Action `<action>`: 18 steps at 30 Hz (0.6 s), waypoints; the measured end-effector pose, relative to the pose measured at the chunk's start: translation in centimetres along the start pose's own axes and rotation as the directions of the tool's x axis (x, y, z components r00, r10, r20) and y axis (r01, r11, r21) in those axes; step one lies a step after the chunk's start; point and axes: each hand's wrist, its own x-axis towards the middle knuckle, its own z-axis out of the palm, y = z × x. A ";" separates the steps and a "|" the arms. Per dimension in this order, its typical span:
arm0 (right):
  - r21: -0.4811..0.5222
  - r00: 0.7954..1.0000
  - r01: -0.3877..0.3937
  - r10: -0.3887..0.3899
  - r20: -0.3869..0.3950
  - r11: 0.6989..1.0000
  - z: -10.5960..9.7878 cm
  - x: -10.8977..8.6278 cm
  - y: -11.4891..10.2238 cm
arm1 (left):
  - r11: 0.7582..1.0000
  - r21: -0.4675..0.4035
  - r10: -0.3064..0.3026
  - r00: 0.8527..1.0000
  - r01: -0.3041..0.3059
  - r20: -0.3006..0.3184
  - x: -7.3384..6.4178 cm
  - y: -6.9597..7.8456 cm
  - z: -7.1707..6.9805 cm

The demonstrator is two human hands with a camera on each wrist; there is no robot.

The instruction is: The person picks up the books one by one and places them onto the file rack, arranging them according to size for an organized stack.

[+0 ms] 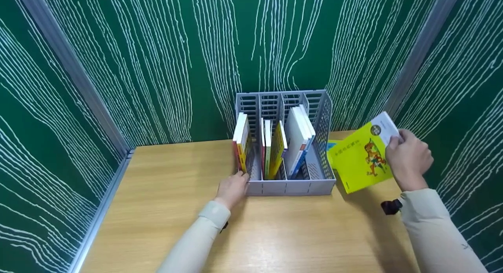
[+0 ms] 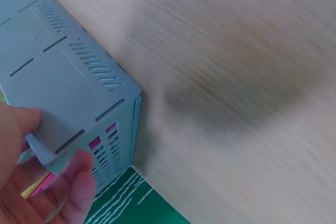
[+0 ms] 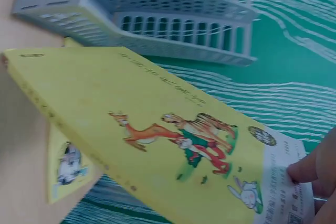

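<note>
My right hand pinches a thin yellow picture book by its white-banded end, thumb on the cover. The book is tilted in the air to the right of a grey desktop file rack; cartoon animals show on its cover in the right wrist view. My left hand grips the rack's front left corner, thumb on the front panel and fingers at the side. Upright books stand in the rack: a yellow-and-red pair at left, several thin ones in the second compartment, white-and-blue ones in the third.
The rack's rightmost compartment holds no book that I can see. Another yellow book lies on the wooden table beside the rack, mostly hidden in the head view. Green walls with white lines enclose the back and sides.
</note>
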 end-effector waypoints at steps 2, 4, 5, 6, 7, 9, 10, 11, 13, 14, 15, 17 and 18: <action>0.046 0.997 0.022 -0.019 -0.073 0.999 -0.4 -0.3 -0.7 | 0.999 -0.047 -0.021 0.999 0.022 0.025 0.2 0.0 -0.8; 0.095 0.986 0.060 -0.043 -0.163 0.994 -0.7 -0.6 -1.4 | 0.992 -0.114 -0.041 0.998 0.046 0.046 0.3 0.1 -1.7; 0.117 0.976 0.083 -0.057 -0.212 0.990 -0.9 -0.8 -1.8 | 0.987 -0.152 -0.052 0.997 0.059 0.053 0.4 0.2 -2.1; 0.135 0.962 0.111 -0.073 -0.263 0.985 -1.1 -0.9 -2.2 | 0.979 -0.190 -0.060 0.997 0.069 0.053 0.5 0.3 -2.6; 0.150 0.947 0.139 -0.087 -0.311 0.979 -1.2 -1.1 -2.6 | 0.970 -0.230 -0.066 0.997 0.076 0.048 0.6 0.4 -3.1; 0.174 0.911 0.192 -0.109 -0.397 0.966 -1.6 -1.4 -3.4 | 0.948 -0.307 -0.080 0.997 0.083 0.023 0.7 0.6 -3.8; 0.183 0.892 0.216 -0.118 -0.436 0.959 -1.8 -1.6 -3.8 | 0.935 -0.345 -0.087 0.996 0.083 0.005 0.8 0.7 -4.2; 0.193 0.875 0.236 -0.121 -0.469 0.952 -2.0 -1.7 -4.2 | 0.918 -0.389 -0.093 0.996 0.080 -0.014 0.8 0.8 -4.5; 0.221 0.847 0.265 -0.117 -0.518 0.939 -2.4 -2.1 -5.0 | 0.868 -0.490 -0.113 0.993 0.076 -0.045 0.9 1.1 -5.2; 0.244 0.838 0.275 -0.108 -0.535 0.930 -2.6 -2.2 -5.3 | 0.835 -0.545 -0.125 0.991 0.076 -0.053 1.0 1.2 -5.5; 0.269 0.832 0.284 -0.097 -0.547 0.920 -2.9 -2.4 -5.7 | 0.798 -0.598 -0.133 0.989 0.071 -0.059 1.1 1.4 -5.8; 0.327 0.826 0.298 -0.071 -0.559 0.897 -3.3 -2.7 -6.4 | 0.713 -0.700 -0.138 0.988 0.054 -0.065 1.2 1.7 -6.4; 0.356 0.827 0.304 -0.059 -0.559 0.883 -3.5 -2.8 -6.8 | 0.668 -0.742 -0.140 0.988 0.048 -0.062 1.4 1.9 -6.7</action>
